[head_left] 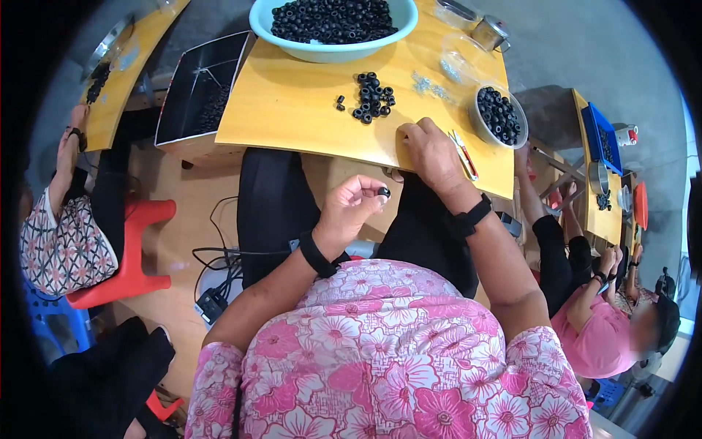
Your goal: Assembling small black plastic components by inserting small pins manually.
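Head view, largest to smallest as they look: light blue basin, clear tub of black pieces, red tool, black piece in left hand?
1. Light blue basin
2. Clear tub
3. Red tool
4. Black piece in left hand

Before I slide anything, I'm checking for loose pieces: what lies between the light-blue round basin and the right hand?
In the head view, a loose cluster of small black ring-shaped pieces lies between them, on the yellow tabletop.

The left hand (346, 212) pinches with its fingers (363, 183), forearm (272, 289) behind and left of them; the right hand (435, 156), ahead and right of those fingers, curls knuckles-up.
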{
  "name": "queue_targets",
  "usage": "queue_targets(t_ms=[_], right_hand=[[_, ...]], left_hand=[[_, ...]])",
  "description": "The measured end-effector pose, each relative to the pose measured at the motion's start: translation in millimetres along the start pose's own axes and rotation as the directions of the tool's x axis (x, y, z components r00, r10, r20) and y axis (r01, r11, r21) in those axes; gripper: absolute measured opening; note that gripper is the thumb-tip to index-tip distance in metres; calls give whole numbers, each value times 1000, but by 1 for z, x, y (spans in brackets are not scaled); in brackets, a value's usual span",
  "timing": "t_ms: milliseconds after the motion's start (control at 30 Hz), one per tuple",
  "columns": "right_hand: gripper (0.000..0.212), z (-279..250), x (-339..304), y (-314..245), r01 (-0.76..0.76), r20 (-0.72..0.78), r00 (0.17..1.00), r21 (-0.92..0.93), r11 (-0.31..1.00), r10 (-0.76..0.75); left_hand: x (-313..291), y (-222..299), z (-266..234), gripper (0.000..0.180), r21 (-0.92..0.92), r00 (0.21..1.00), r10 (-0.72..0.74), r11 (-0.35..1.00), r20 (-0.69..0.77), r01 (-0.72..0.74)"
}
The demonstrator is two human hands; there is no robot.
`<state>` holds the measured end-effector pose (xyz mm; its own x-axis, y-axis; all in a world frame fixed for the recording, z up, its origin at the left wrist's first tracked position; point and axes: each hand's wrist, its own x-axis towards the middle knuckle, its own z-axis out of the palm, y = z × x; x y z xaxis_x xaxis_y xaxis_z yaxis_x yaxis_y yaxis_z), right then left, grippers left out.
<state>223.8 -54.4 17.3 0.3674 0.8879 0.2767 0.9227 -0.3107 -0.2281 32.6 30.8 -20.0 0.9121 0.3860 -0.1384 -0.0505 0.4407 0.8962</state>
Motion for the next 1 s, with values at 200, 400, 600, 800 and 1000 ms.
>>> queue_targets(t_ms=[200,400,600,800,1000], right_hand=[[13,-25,-9,-20,-163,-34,979,475,865,203],[16,-58,-32,-49,-392,337,911,886,247,237],[19,-65,-53,-70,-422,400,902,896,135,164],[19,-71,-61,-85,-452,432,878,890,60,205],[19,-69,-61,-86,-451,435,879,892,41,193]], left_hand=[[-13,16,3,18,-5,999,38,999,-20,-38],[-27,34,11,18,-57,998,47,997,-33,-48],[-43,44,22,17,-48,994,107,993,2,-107],[-53,54,27,17,-28,984,172,985,42,-171],[-54,51,24,16,34,981,190,981,36,-191]])
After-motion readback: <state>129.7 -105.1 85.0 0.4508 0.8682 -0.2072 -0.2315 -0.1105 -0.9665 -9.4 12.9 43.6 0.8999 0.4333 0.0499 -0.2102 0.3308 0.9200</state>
